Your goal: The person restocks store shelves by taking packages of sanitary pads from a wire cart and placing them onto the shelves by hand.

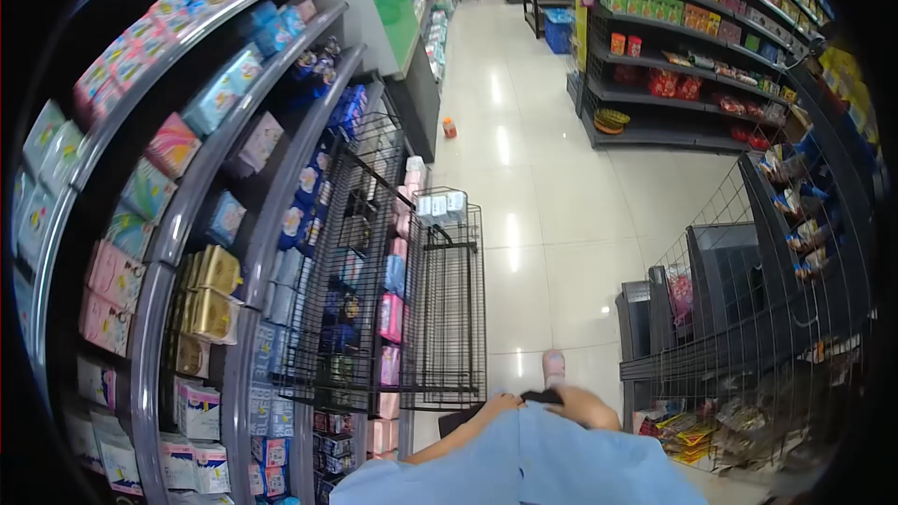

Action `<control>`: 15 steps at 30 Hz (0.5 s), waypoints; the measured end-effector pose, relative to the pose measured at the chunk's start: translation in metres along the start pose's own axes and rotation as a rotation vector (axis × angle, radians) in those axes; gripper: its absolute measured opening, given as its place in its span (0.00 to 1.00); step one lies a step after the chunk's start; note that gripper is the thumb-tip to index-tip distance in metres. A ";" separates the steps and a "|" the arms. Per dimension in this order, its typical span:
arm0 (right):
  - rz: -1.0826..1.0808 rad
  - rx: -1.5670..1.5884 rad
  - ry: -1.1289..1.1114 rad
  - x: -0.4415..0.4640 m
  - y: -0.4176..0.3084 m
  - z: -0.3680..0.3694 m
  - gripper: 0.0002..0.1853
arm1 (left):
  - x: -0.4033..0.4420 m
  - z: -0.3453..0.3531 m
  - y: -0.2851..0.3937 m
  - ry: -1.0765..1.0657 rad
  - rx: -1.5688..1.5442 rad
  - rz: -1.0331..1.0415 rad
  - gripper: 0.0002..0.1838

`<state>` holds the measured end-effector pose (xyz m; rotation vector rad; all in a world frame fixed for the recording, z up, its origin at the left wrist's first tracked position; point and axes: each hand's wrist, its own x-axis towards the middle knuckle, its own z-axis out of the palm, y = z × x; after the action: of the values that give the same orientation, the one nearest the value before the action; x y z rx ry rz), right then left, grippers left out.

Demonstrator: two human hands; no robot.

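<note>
Head camera view, from the left: packets line a dark shelf unit (148,393), and a black wire basket (447,337) stands beside it. Next, low in front of the light-blue shirt (524,458), comes the left hand (506,403), its forearm slanting up and inward to the waist. A flat black piece (456,419) shows just beyond that forearm; whether it joins anything else is unclear. Between the two hands, at the waist, lies a dark item (540,396), mostly hidden by the shirt. I judge it light and pliable, perhaps fabric, unlikely to break or slip; its exposed edge near either hand looks the natural place to grip. Farther right, the right hand (582,406) is blurred, its elbow apparently bent, reaching inward to the item's right end. Whether either hand's fingers are spread, pressed together or pinching the item, I cannot tell. A wire rack holding packets (687,440) stands rightmost.
</note>
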<state>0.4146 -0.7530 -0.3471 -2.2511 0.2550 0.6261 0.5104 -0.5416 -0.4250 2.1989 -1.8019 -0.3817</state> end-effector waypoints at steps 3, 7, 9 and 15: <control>0.086 -0.317 0.247 0.027 0.012 -0.097 0.30 | 0.086 -0.054 -0.017 -0.347 -0.055 -0.153 0.13; -0.001 -0.462 0.521 0.075 0.074 -0.186 0.29 | 0.136 -0.125 -0.027 -0.106 -0.232 -0.495 0.05; 0.002 -0.498 0.479 0.099 0.081 -0.226 0.31 | 0.129 -0.118 -0.044 0.446 -0.157 -0.429 0.03; -0.211 -0.585 0.307 0.193 0.066 -0.267 0.32 | 0.107 -0.147 -0.057 0.625 -0.047 -1.021 0.05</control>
<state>0.6520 -0.9909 -0.3324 -2.8905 -0.0287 0.2545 0.6370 -0.6298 -0.3135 2.6205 -0.2886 0.0967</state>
